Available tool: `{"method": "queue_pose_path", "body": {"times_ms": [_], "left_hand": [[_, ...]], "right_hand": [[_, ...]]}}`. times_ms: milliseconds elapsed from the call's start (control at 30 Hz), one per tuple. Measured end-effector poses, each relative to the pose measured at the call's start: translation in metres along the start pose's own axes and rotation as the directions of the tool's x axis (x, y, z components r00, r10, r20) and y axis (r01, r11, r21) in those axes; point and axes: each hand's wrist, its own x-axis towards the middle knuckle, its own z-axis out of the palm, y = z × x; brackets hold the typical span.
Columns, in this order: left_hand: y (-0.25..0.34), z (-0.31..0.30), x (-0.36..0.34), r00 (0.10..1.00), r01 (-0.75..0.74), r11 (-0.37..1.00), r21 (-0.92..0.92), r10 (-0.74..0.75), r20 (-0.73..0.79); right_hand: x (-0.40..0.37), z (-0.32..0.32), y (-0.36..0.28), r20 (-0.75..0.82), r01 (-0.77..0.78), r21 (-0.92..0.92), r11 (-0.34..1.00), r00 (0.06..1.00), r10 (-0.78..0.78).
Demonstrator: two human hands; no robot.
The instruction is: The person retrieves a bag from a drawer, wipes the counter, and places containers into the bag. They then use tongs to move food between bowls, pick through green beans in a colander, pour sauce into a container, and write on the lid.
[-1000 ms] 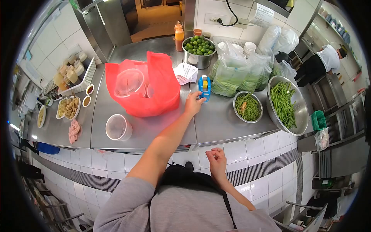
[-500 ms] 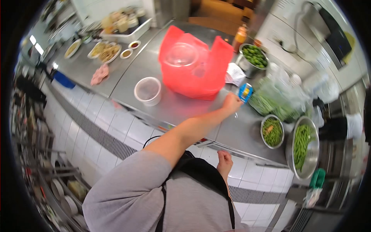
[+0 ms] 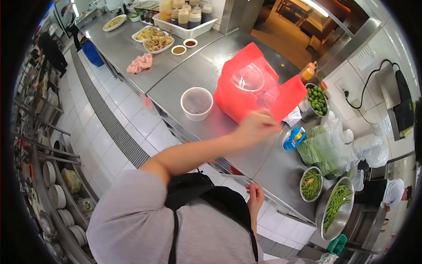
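Observation:
My left hand (image 3: pixel 258 128) is stretched across the counter, blurred by motion, fingers curled into a pinch in front of the lower edge of a red plastic bag (image 3: pixel 237 97). Whatever the pinch holds, if anything, is too small to make out. A clear round plastic lid or container (image 3: pixel 248 77) shows at the bag. Right of that hand stands a blue tape dispenser (image 3: pixel 293 138). Close to my body, past the counter edge, my right hand (image 3: pixel 255 198) has its fingers closed together; their contents cannot be seen. A lidded plastic tub (image 3: pixel 196 104) sits left of the bag.
Rightward are a pot of green limes (image 3: pixel 317 100), a bag of greens (image 3: pixel 323 149), a small bowl of cut beans (image 3: pixel 311 184) and a large bowl of long beans (image 3: pixel 351 200). Noodle plates (image 3: pixel 158 42), sauce dishes (image 3: pixel 179 50) and a pink cloth (image 3: pixel 140 64) lie left. People stand farther off.
My left hand has moved away from the tape dispenser, leftward to the front of the red bag. My right hand stays low near my body. The camera view has shifted.

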Motion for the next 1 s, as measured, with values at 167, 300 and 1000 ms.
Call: {"method": "queue_pose_path", "body": {"times_ms": [167, 300, 1000], "left_hand": [[-0.018, -0.164, -0.05, 0.676, 0.542, 0.736, -0.406, -0.668, -0.311], [-0.032, -0.252, -0.084, 0.558, 0.424, 0.762, -0.49, -0.646, -0.52], [-0.115, -0.286, -0.057, 0.566, 0.51, 0.568, -0.646, -0.787, -0.245]], "right_hand": [[0.068, 0.089, -0.057, 0.576, 0.604, -0.255, 0.755, 0.722, -0.384], [0.106, 0.173, -0.06, 0.741, 0.768, -0.189, 0.612, 0.52, -0.424], [0.143, 0.218, -0.091, 0.423, -0.04, -0.153, 0.987, 0.9, 0.102]]}}
